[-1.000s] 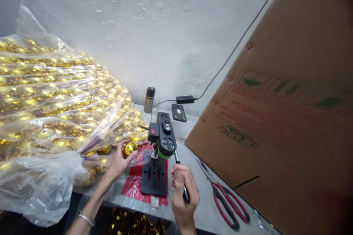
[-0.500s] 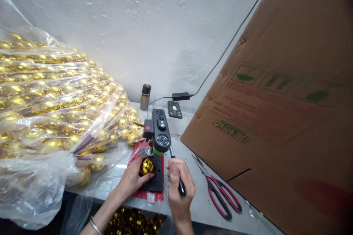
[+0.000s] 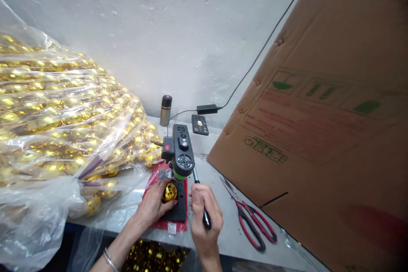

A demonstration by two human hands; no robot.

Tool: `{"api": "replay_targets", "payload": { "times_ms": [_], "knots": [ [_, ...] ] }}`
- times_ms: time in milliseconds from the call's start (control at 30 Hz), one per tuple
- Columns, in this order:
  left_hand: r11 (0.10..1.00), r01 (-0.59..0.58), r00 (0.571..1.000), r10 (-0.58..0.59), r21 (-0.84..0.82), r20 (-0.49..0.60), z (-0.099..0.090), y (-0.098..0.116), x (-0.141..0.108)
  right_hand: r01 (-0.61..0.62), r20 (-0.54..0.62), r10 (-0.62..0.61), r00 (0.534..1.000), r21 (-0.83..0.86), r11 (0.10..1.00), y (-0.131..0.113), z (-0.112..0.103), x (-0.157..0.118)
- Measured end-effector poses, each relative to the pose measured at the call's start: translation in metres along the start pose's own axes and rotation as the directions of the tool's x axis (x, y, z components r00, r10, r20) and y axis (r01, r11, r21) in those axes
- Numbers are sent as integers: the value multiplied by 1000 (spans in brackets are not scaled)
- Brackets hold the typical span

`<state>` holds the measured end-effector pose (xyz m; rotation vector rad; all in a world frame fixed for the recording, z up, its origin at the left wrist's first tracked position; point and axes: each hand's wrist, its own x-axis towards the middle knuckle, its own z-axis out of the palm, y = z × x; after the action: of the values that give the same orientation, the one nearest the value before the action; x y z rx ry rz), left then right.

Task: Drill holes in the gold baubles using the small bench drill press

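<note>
Gold ball, lower centre of frame, over the black base plate and just in front of the green-ringed end of the black machine head. Left hand clamped on it, fingers and thumb around its left and near sides; silver bracelet on that wrist. Whether the ball touches the tool tip is hard to tell; head and fingers block the view. Right hand closed around the black lever handle, just right of the plate. Red plastic sheet under the plate, white label at its near edge. Small black box with a red spot on the head's left side, pixelated.

Around: long scissors with red-and-black handles, lower right, lying on the grey desk near the right hand. Big cardboard box fills the right side, limiting room there. Clear bag of gold balls crowds the left, reaching near the machine. Behind the head: upright bottle, dark phone, black adapter, its cable rising to upper right. More gold pieces below the desk edge, bottom centre.
</note>
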<state>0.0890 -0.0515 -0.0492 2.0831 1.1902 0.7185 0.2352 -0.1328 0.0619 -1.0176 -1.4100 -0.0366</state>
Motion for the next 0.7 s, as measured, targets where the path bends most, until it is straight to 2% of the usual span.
{"api": "replay_targets", "payload": {
  "times_ms": [100,200,400,533,700],
  "knots": [
    [999,16,997,-19,-37,-70,5,-6,-1,-29,-22,29,999,9,1000,-2,2,1],
    [999,-32,994,28,-34,-105,9,-9,-1,-68,-49,69,996,20,997,-6,3,7],
    [992,-92,993,97,80,-61,10,-4,-1,-92,-39,93,995,20,996,-12,1,23],
    [991,-103,994,106,86,-25,9,1,1,-69,-20,70,997,27,997,-13,0,28],
    [997,-59,995,62,49,-81,19,1,3,-49,-5,49,999,12,999,-12,-2,22]
  ]
}}
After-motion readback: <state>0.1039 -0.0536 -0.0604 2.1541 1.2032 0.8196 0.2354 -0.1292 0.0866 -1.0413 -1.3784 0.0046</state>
